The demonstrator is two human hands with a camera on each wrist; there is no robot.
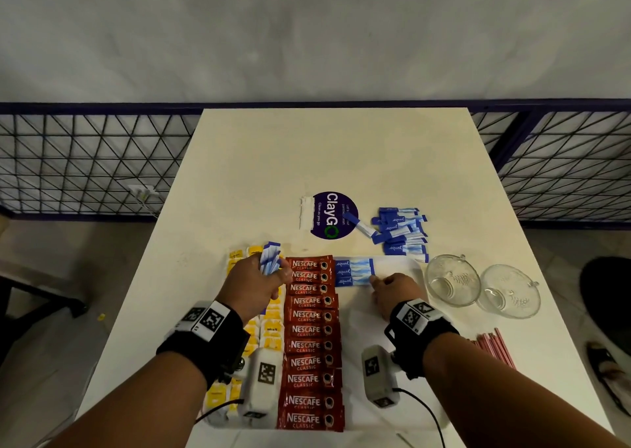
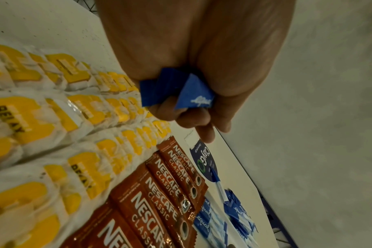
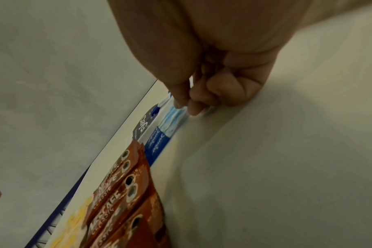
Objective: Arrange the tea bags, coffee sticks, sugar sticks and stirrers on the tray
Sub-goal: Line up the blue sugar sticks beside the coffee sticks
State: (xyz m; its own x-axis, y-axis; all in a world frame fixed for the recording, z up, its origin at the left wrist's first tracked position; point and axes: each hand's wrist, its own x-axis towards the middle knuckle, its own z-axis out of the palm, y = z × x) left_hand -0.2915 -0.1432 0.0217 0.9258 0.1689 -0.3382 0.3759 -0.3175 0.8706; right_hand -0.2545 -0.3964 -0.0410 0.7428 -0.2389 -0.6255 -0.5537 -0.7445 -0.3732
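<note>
A white tray (image 1: 396, 264) holds yellow tea bags (image 1: 271, 331) in columns at its left and a column of red Nescafe coffee sticks (image 1: 309, 345) beside them. Three blue Equal sugar sticks (image 1: 353, 272) lie side by side at the tray's far end, right of the coffee. My left hand (image 1: 276, 273) hovers over the tea bags and grips a bundle of sugar sticks (image 1: 269, 258) (image 2: 176, 90). My right hand (image 1: 375, 281) (image 3: 186, 107) pinches the pale end of the nearest laid sugar stick (image 3: 173, 119). Red stirrers (image 1: 495, 345) lie on the table at the right.
A loose pile of sugar sticks (image 1: 401, 232) lies beyond the tray, next to a round ClayGo sticker (image 1: 333, 215). Two glass cups (image 1: 450, 281) (image 1: 510, 291) stand right of the tray. A wire fence (image 1: 85, 161) runs behind the table.
</note>
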